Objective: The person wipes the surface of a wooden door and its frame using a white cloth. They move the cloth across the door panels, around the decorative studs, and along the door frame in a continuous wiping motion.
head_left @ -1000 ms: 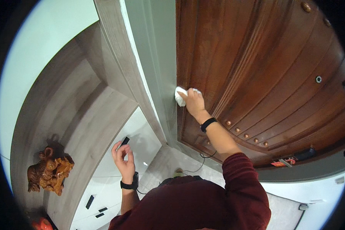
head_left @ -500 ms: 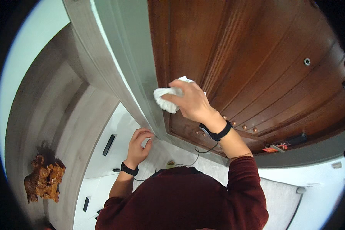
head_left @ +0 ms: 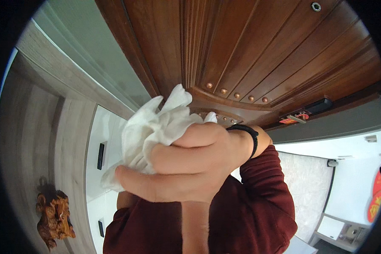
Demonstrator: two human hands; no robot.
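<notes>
Close up in the middle of the view, my right hand [head_left: 186,163] grips a crumpled white cloth [head_left: 150,125], its fingers pointing left and curled over the bunched folds. A black band [head_left: 247,135] circles that wrist. Below the hand a blurred strip of skin runs down to the lower edge; whether it is the thumb I cannot tell. Of my left arm only a bit of forearm [head_left: 125,200] shows beside the dark red sleeve. My left hand itself is hidden behind the cloth and the right hand. Behind them stands a brown panelled wooden door [head_left: 249,46].
A grey-green frame [head_left: 78,46] borders the door at left. Beyond it, a wood-grain niche [head_left: 34,127] holds a carved brown figurine [head_left: 55,220], beside white drawers with black handles [head_left: 100,156]. A black door handle [head_left: 319,106] sits low on the door. Pale floor [head_left: 305,173] lies at right.
My right hand has come away from the door's left edge with the cloth, down and much nearer to me. My left hand has gone out of sight behind it. The view has shifted.
</notes>
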